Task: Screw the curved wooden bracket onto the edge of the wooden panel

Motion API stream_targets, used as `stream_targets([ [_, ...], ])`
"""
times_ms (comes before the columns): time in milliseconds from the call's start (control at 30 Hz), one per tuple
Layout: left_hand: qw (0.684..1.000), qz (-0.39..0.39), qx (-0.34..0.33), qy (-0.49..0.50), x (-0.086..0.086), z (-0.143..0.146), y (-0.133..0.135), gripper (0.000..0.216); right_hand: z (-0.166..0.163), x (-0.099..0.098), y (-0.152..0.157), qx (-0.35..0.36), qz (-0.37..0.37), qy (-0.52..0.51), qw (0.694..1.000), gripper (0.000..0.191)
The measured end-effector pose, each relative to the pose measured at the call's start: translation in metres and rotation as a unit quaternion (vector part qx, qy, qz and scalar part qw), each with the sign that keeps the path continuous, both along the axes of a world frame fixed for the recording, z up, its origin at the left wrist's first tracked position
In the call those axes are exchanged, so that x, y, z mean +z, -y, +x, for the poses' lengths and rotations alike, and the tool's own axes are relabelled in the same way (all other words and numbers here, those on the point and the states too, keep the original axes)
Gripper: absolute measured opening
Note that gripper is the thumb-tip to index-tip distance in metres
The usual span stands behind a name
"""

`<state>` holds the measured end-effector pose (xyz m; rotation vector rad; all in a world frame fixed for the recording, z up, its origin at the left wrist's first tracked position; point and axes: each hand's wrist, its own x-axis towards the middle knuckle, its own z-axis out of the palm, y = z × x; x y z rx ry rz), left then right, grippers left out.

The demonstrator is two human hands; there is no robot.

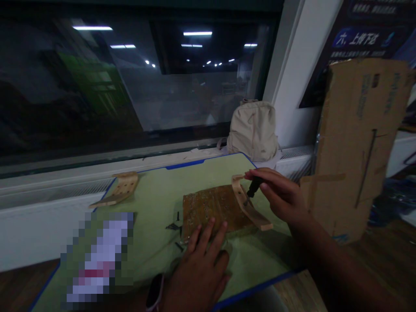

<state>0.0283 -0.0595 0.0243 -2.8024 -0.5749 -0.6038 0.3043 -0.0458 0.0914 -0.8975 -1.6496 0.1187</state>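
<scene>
My right hand grips the black handle of a short screwdriver, its tip down against a curved wooden piece. That piece has holes along it and lies across the right end of a brown board. The board seems wrapped in clear film or tape and shows rows of small marks. My left hand lies with spread fingers on the board's near edge. Several dark screws are loose left of the board. Whether a screw sits under the screwdriver tip is too small to tell.
Another curved wooden piece with holes stands on the far left of the pale green table, which has a blue edge. A blurred-out item lies at the near left. Behind are a beige backpack and, at right, a tall cardboard sheet.
</scene>
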Motion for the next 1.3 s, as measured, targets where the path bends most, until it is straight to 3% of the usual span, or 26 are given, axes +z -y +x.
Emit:
stream_targets([
  [67, 1.0, -0.011, 0.0, -0.004, 0.001, 0.0, 0.0, 0.036, 0.001, -0.005, -0.003, -0.007, -0.016, -0.045, 0.999, 0.019],
  [200, 1.0, -0.024, -0.005, -0.014, 0.001, 0.0, 0.0, 0.031, 0.008, -0.014, -0.008, -0.082, 0.033, -0.09, 0.992, 0.023],
  [333, 0.999, -0.022, -0.004, -0.039, 0.004, 0.001, 0.001, 0.032, 0.004, -0.008, 0.001, -0.028, 0.064, -0.078, 0.994, 0.021],
  [467, 0.998, -0.023, 0.005, -0.053, 0.007, 0.002, 0.002, 0.031, -0.018, 0.006, 0.017, -0.079, -0.085, -0.131, 0.985, 0.012],
  [600, 0.998, -0.026, 0.003, -0.053, 0.004, 0.001, 0.002, 0.031, -0.029, 0.013, 0.022, -0.172, -0.09, -0.197, 0.961, 0.019],
  [700, 0.998, -0.026, 0.001, -0.052, 0.004, 0.001, 0.002, 0.032, -0.021, 0.008, 0.021, -0.23, -0.083, -0.149, 0.958, 0.02],
  [800, 0.999, -0.018, 0.0, -0.047, 0.005, 0.001, 0.002, 0.031, -0.011, 0.002, 0.025, -0.205, -0.071, -0.068, 0.974, 0.01],
  [933, 0.999, -0.011, 0.002, -0.038, 0.004, 0.002, 0.002, 0.029, -0.013, 0.003, 0.03, -0.123, -0.095, 0.008, 0.988, 0.024],
  [1067, 1.0, -0.006, -0.006, -0.027, 0.0, 0.003, 0.001, 0.031, -0.019, 0.006, 0.026, -0.133, -0.121, -0.088, 0.98, 0.017],
  [1167, 0.999, -0.007, -0.013, -0.029, -0.001, 0.004, 0.0, 0.031, -0.013, 0.002, 0.02, -0.177, -0.086, -0.163, 0.967, 0.027],
  [1300, 0.999, -0.011, -0.006, -0.038, 0.001, 0.003, 0.0, 0.031, 0.005, -0.004, 0.013, -0.156, 0.0, 0.003, 0.988, 0.01],
])
